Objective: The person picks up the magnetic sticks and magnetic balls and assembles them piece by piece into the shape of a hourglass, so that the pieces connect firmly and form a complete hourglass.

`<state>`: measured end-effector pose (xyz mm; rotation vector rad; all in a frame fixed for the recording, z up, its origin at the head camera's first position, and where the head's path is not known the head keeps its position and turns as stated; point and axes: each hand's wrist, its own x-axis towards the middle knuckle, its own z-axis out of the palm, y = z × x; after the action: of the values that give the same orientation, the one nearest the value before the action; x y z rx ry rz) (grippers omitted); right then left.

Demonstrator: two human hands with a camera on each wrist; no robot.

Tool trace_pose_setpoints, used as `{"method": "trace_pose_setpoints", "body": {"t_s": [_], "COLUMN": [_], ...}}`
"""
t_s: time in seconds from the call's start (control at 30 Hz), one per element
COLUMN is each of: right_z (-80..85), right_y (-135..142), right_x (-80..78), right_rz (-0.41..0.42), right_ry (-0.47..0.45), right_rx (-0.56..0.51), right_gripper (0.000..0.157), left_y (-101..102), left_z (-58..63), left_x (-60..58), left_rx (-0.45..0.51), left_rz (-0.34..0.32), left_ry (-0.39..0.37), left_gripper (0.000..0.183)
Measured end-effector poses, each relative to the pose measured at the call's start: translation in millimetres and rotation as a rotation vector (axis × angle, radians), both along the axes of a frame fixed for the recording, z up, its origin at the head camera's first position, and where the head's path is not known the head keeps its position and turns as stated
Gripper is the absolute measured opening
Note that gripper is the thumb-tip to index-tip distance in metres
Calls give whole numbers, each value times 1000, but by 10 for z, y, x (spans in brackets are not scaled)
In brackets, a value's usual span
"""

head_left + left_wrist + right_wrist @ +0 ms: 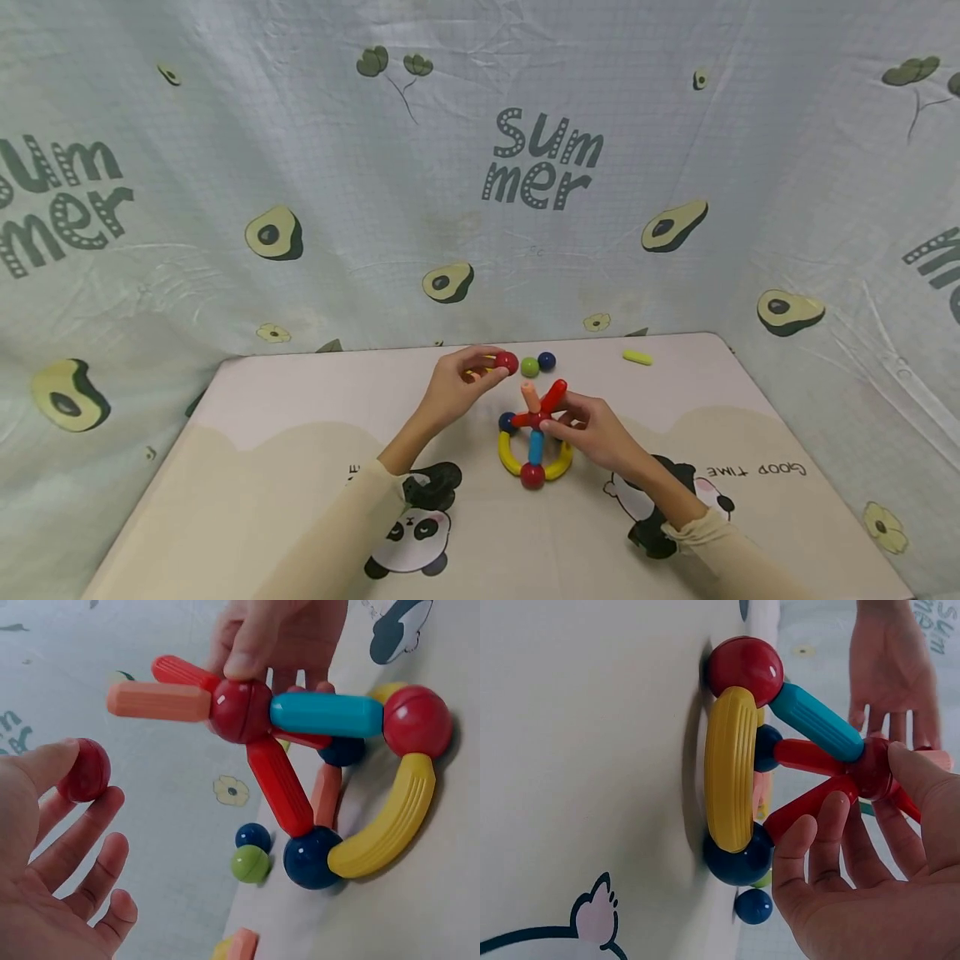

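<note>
In the head view my left hand (455, 383) pinches a loose red ball (507, 362) between thumb and fingers, up and to the left of a magnetic stick-and-ball frame. My right hand (596, 427) grips the frame's upper red ball (873, 769), thumb on top. From that ball a blue stick (326, 714) runs to a lower red ball (418, 721), and a red stick (279, 784) to a dark blue ball (313, 857). A curved yellow stick (730, 769) joins base balls. An orange stick (159, 700) points up, its end free; another red stick juts beside it.
Behind the frame a green ball (529, 367) touches a dark blue ball (547, 362) on the table. A yellow-green stick (637, 357) lies at the back right. Orange and yellow sticks (241, 946) are partly hidden behind my left hand. A patterned curtain (360, 208) hangs behind the table.
</note>
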<state>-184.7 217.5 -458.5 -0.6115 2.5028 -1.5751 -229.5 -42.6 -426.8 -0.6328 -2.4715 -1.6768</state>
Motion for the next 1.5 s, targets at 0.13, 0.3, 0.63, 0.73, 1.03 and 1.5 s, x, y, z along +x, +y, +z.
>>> {"method": "trace_pose_setpoints", "body": {"t_s": [0.13, 0.3, 0.63, 0.73, 1.03, 1.5], "right_z": [-2, -3, -6, -9, -26, -39], "right_y": [0, 3, -5, -9, -20, -22], "right_x": [-2, 1, 15, 19, 23, 29], "right_rz": [-4, -1, -4, -10, -24, -26], "right_ry": [4, 2, -9, -10, -12, -6], "right_rx": [6, -4, -20, -20, 0, -7], "right_gripper": [29, 31, 29, 29, 30, 31], "left_y": [-6, 10, 50, 57, 75, 103], "left_z": [54, 83, 112, 111, 95, 30], "left_x": [63, 100, 152, 157, 160, 252], "left_rx": [39, 74, 76, 66, 52, 20], "left_rz": [-46, -97, -140, -147, -152, -134], "left_ry": [21, 36, 89, 112, 126, 98], "left_gripper": [33, 31, 31, 31, 31, 50]}}
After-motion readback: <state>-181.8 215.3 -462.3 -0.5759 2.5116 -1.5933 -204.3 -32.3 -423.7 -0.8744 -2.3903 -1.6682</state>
